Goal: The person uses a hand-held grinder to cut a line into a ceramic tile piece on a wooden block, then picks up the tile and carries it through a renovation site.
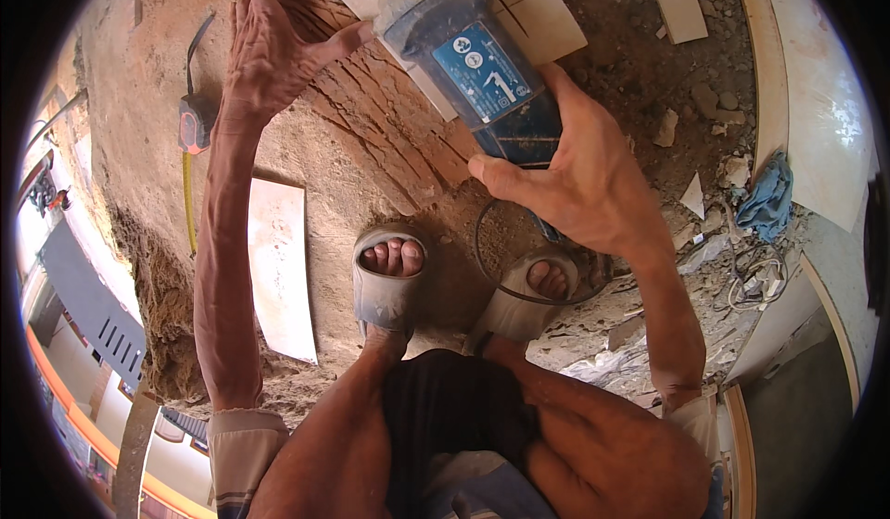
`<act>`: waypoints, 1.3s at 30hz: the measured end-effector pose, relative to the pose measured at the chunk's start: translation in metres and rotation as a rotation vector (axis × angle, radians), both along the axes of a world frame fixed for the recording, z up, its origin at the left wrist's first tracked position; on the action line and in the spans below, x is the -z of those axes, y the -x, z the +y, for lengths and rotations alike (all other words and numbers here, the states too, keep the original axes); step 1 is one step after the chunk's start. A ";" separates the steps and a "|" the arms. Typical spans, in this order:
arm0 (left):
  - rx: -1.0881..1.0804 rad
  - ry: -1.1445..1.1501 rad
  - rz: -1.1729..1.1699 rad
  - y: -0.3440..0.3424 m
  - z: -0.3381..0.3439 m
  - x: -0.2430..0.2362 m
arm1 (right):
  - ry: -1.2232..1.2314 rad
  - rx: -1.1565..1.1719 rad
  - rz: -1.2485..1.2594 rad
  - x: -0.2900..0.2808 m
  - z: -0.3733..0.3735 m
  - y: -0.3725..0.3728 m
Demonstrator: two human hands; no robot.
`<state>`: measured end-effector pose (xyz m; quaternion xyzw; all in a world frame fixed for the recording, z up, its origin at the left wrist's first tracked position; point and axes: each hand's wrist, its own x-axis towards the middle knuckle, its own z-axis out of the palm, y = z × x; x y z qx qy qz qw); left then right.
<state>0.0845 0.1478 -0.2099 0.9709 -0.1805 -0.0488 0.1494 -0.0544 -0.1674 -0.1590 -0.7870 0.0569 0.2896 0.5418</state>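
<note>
My right hand (584, 171) grips the blue body of an angle grinder (477, 65), which points away toward the top of the view. A pale tile (538, 18) lies under the grinder's head on a grooved brick surface (389, 120). My left hand (278, 46) rests flat with fingers spread on that brick surface, its thumb touching the grinder's front end. The grinder's disc is hidden past the top edge.
Another pale tile (278, 269) lies on the dusty ground left of my sandalled feet (389, 278). A tape measure (193, 125) sits by my left forearm. The grinder's black cable (491, 259) loops near my feet. A blue rag (768, 199), wires and rubble lie right.
</note>
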 end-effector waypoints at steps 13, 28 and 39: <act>-0.005 0.005 -0.011 0.001 -0.005 -0.005 | -0.023 0.020 0.014 0.000 -0.002 0.008; 0.017 0.038 -0.056 0.002 -0.007 -0.005 | -0.045 0.037 0.062 -0.007 -0.006 0.016; 0.007 0.017 -0.035 0.003 -0.011 -0.008 | 0.005 0.044 -0.027 -0.002 -0.007 0.025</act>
